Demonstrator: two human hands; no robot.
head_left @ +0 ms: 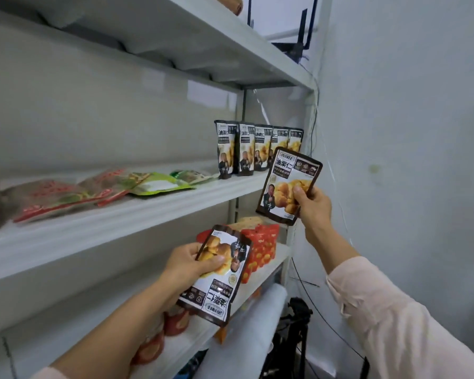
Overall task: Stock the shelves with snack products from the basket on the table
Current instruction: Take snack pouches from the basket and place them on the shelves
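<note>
Pouch upright, pinched in right hand
Left hand grips inverted pouch; 5-pouch row stands on shelf.

Right hand and left hand each grip one chestnut pouch; five pouches upright on middle shelf.

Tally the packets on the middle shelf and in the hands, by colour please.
Brown pouches: 7 (5 standing on the middle shelf, 1 in the left hand, 1 in the right hand)
Red packets, lying flat: 2
Green packets, lying flat: 2
Total: 11
</note>
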